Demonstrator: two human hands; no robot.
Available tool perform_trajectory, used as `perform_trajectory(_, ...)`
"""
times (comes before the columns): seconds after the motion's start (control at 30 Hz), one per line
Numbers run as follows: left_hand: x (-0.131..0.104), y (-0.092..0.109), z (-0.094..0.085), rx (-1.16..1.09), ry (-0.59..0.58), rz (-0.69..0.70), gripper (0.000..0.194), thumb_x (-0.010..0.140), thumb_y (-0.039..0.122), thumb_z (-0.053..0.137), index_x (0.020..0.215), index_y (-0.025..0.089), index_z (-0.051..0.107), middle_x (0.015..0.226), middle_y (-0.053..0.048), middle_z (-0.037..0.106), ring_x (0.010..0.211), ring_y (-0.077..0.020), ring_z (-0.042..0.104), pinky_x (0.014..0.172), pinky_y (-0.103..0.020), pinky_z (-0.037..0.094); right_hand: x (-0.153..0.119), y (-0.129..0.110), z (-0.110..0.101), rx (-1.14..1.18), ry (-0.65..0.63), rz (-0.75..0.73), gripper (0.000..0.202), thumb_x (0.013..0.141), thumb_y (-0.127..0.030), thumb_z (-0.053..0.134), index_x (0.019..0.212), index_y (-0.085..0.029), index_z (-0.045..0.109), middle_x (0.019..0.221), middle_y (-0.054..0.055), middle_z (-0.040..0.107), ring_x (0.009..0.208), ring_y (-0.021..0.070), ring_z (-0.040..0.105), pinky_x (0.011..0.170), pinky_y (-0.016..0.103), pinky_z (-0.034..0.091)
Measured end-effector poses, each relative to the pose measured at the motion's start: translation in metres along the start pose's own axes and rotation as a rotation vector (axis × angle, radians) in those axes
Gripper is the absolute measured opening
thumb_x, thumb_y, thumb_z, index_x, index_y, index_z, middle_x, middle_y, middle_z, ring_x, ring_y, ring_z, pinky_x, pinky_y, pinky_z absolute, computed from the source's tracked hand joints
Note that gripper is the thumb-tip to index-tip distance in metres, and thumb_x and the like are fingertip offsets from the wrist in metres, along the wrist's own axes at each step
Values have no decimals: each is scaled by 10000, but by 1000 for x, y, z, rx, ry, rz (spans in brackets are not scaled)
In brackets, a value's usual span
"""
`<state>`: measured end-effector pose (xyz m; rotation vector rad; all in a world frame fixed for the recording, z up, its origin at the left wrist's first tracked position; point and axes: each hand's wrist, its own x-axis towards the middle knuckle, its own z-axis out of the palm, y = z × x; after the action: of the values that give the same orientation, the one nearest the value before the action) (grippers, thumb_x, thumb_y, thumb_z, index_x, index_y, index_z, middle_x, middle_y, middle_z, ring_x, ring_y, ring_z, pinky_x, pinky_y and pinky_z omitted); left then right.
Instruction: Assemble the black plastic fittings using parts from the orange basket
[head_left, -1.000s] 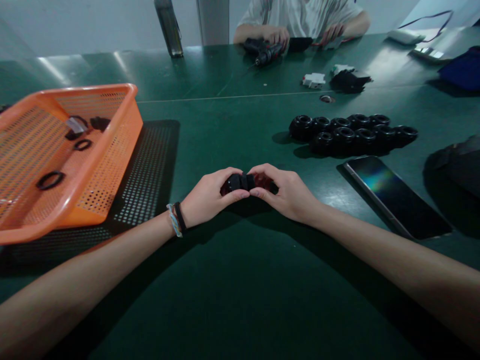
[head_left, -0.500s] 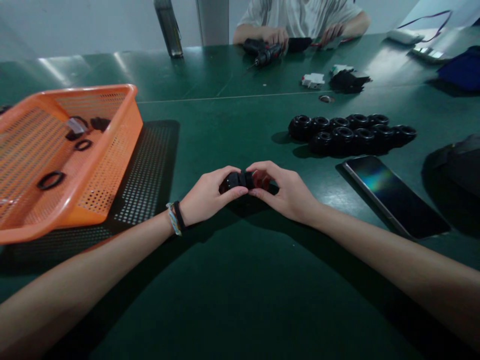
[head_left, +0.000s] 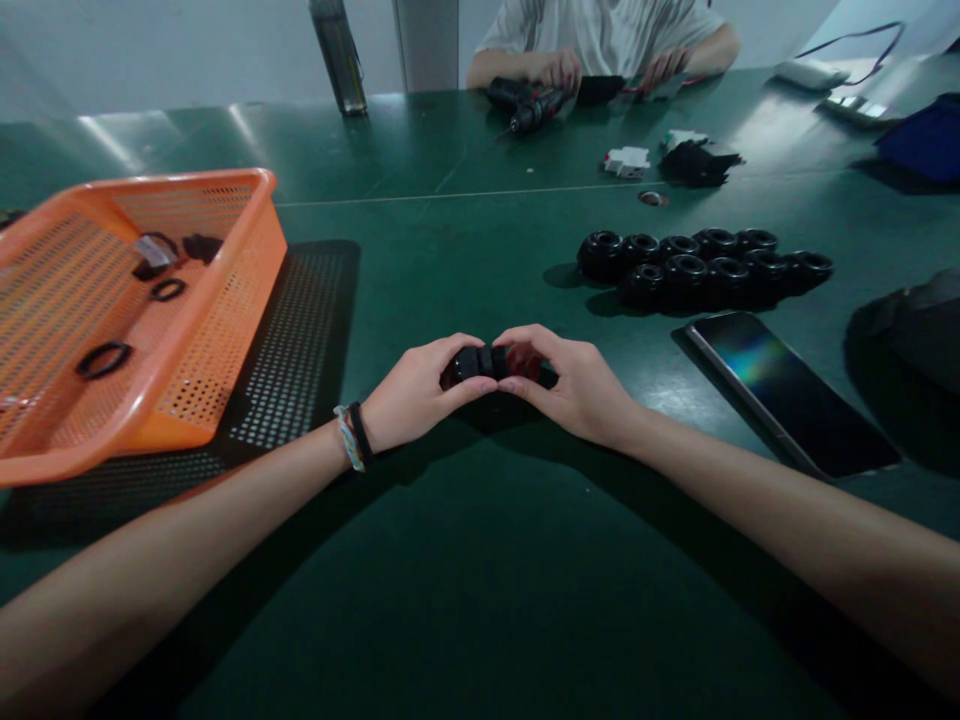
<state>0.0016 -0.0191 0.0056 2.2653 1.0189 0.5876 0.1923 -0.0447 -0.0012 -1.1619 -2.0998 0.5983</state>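
In the head view, my left hand curls its thumb and fingers round the left end of a black cylindrical fitting. My right hand pinches the same fitting at its right end, thumb and fingertips pressed in. The fitting lies sideways between the hands, low over the green table, with a ridged middle showing. Both ends are partly hidden by the fingers. Beyond the right hand, several glossy black fittings with round openings stand close together in two rows.
At left is an orange perforated basket holding black rings and small parts. A phone and a dark bundle lie at right. Across the green table, a person's hands are near a power drill; a bottle stands left.
Almost nothing differs. Both hands keep their grip on the black fitting, with only a very slight shift of the fingers.
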Motion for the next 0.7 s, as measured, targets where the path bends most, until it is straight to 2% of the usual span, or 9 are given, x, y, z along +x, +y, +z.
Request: perform_trajectory(0.7,1,0,0,-3,-24,-5,307,804,370,562,1022,156,574,877,-31,643,741,-162,578,635,-251,422,0,-1,0,11,-36,48,181,796,-241,575,960,-192,517,710,-11,612,604,120,553,567,246,409)
